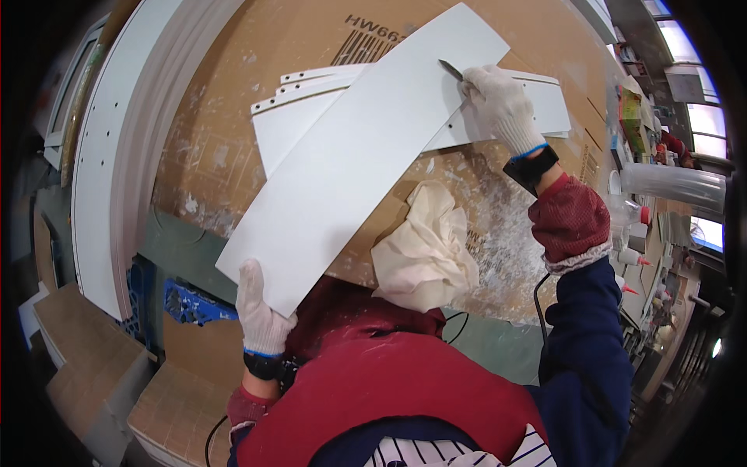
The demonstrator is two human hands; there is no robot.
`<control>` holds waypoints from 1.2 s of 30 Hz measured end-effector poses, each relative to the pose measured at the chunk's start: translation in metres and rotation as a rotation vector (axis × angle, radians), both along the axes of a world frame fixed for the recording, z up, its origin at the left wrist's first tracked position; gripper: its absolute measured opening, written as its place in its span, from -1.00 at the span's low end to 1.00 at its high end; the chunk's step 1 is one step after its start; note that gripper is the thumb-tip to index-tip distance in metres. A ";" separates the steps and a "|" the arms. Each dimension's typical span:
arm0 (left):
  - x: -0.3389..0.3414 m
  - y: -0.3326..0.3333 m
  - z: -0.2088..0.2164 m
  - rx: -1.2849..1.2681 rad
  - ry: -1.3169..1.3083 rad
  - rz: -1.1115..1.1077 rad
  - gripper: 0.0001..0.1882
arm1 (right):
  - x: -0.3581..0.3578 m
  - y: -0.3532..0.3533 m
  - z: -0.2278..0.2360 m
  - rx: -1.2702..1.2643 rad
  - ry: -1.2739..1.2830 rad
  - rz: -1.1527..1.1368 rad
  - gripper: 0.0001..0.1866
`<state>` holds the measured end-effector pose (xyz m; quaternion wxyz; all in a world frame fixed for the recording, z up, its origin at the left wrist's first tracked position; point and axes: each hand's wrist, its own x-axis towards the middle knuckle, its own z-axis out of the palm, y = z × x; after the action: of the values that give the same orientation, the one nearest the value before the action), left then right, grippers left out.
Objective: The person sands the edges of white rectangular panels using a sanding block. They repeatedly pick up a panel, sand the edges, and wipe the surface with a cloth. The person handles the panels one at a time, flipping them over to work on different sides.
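A long white board [362, 156] slants across the cardboard, from near my body at the left up to the far right. My left hand [262, 310], in a white knit glove, grips its near end, with the thumb on top and the fingers hidden beneath. In my gloved right hand [496, 101] is a small dark blade [450, 70], its tip over the board's far part. Under the long board lie several white panels [296, 124] with small holes along their edges. A crumpled cream cloth [428, 249] rests on the cardboard between my arms.
The cardboard sheet [210, 148] is strewn with white flakes and dust. Tall white profiles [109, 156] stand along the left. To the right are a clear plastic cylinder [673, 183], a bottle with a red cap [629, 212] and shelves of clutter. Cardboard boxes [183, 405] sit low at the left.
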<state>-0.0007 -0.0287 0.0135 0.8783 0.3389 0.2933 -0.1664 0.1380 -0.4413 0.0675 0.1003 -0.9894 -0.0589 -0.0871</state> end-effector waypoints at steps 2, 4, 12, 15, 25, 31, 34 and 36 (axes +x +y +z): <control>0.001 -0.004 0.001 -0.035 -0.017 0.004 -0.49 | -0.023 0.041 0.001 0.090 0.033 0.058 -0.92; 0.006 -0.010 0.001 -0.070 -0.050 0.018 -0.42 | -0.048 0.092 0.012 0.020 0.142 0.102 -0.92; 0.006 -0.006 -0.010 -0.255 -0.159 0.051 -0.20 | -0.136 0.252 0.012 -0.036 0.011 0.434 -0.91; 0.001 0.001 -0.031 -0.636 -0.143 0.091 -0.16 | -0.150 0.282 0.008 0.067 0.465 0.626 -0.89; -0.003 -0.005 -0.005 -0.174 -0.381 -0.194 -0.57 | -0.047 0.233 0.021 0.100 0.225 0.224 -0.85; -0.012 0.014 -0.033 1.025 -1.137 -0.430 -0.58 | -0.061 0.269 -0.007 0.013 0.004 0.667 -0.78; -0.021 0.016 -0.042 1.252 -1.105 -0.556 -0.51 | -0.082 0.301 -0.011 0.203 0.328 0.939 -0.69; -0.048 0.022 -0.071 0.755 -0.643 -0.594 -0.38 | -0.093 0.326 0.003 0.145 0.300 0.964 -0.81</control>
<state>-0.0489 -0.0067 -0.0572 0.6572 0.7302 -0.0571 -0.1781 0.0446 -0.1150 0.0701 0.2048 -0.8420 -0.4872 0.1083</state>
